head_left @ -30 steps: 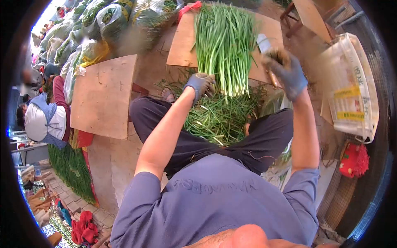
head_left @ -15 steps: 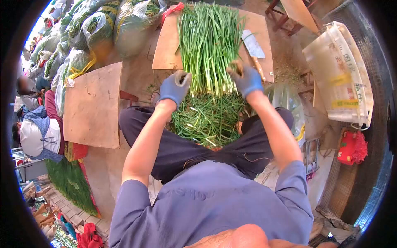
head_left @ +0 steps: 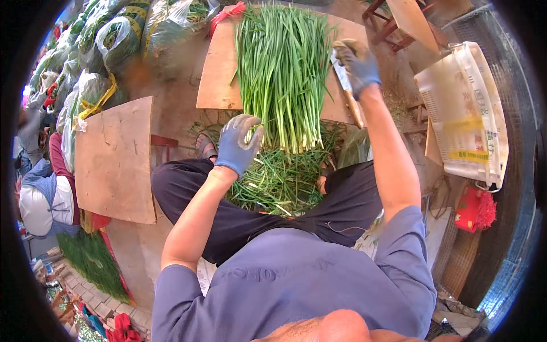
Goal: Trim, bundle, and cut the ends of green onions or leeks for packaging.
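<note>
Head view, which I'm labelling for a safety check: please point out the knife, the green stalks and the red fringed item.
Knife [head_left: 352, 106], head view: on its handle.
Green stalks [head_left: 282, 80], head view: middle of the bundle.
Red fringed item [head_left: 469, 210], head view: on its red body.

Red item near pale bag

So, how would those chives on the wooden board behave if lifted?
The chives would probably sag toward their long, thin leaf tips; the bunched pale ends look somewhat stiffer. With no tie visible, stalks may slide apart.
</note>
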`<action>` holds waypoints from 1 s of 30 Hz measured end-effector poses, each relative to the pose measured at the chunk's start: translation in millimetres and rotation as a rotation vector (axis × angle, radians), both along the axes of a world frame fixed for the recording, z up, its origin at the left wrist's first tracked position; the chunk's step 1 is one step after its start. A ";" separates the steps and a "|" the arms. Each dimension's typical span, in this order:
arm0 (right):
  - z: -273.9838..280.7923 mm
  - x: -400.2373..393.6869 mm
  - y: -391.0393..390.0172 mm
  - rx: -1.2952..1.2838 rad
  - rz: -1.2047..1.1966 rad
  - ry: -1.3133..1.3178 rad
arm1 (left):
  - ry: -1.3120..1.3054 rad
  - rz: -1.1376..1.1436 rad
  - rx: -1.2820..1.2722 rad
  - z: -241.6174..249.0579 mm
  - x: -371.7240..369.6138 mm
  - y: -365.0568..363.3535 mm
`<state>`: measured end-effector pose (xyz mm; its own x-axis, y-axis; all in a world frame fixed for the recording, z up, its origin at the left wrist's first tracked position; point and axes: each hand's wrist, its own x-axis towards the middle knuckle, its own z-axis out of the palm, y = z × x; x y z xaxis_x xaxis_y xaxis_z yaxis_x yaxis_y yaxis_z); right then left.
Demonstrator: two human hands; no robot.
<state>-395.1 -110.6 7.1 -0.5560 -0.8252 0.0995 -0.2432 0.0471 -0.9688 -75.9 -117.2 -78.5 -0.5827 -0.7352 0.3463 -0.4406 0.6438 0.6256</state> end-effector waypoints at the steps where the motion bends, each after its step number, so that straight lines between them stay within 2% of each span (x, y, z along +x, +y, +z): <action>1: 11.7 1.9 22.4 -0.034 -0.006 -0.181 | 0.010 0.010 0.023 0.0 1.9 -1.9; 3: 7.6 -1.3 83.6 -0.170 0.277 -0.552 | -0.021 0.049 0.128 -9.6 4.9 -9.8; 5: 6.2 19.4 142.7 0.356 0.656 -0.249 | 0.022 0.076 0.263 -20.9 10.5 -18.2; 6: -23.3 37.9 158.6 0.658 0.878 -0.460 | 0.049 0.096 0.324 -29.8 14.7 -20.3; 7: -38.4 68.0 180.3 0.900 0.928 -0.290 | 0.055 0.099 0.352 -30.0 17.5 -20.5; 8: -68.7 87.6 207.8 0.751 1.082 0.492 | 0.064 0.102 0.371 -27.7 18.6 -22.9; 9: -67.2 107.3 202.8 1.103 1.281 0.621 | 0.072 0.106 0.389 -24.2 20.3 -22.5; 10: -81.0 120.9 200.1 1.115 1.336 0.669 | 0.043 0.117 0.350 -17.9 21.8 -20.6; 12: -107.0 130.9 175.5 0.886 1.273 0.348 | -0.008 0.141 0.272 -4.0 23.3 -13.0; 14: -94.6 140.9 139.8 0.989 1.049 0.302 | 0.017 0.128 0.267 4.3 26.8 -1.3; 15: -92.6 145.4 136.8 0.923 1.071 0.558 | 0.027 0.119 0.265 8.7 30.1 3.6; 18: -52.2 143.2 163.1 0.732 0.858 0.733 | 0.115 0.161 0.228 17.2 44.2 13.6; 19: -38.6 135.3 170.0 0.745 0.749 0.724 | 0.095 0.180 0.185 20.5 49.3 15.4; 22: -73.5 108.4 172.7 0.075 0.204 0.792 | 0.018 0.033 -0.020 30.7 34.4 12.8; 25: -85.2 98.0 151.9 -0.036 0.184 0.962 | -0.094 -0.212 -0.247 35.1 -16.7 2.3; 27: -99.5 98.7 144.7 0.128 0.327 0.989 | -0.171 -0.373 -0.362 24.5 -56.9 -17.1; 29: -112.5 102.1 147.5 0.320 0.504 0.927 | -0.359 -0.408 -0.406 0.3 -86.0 -35.6; 30: -121.2 105.9 162.1 0.252 0.607 0.875 | -0.424 -0.418 -0.425 -7.8 -95.3 -43.0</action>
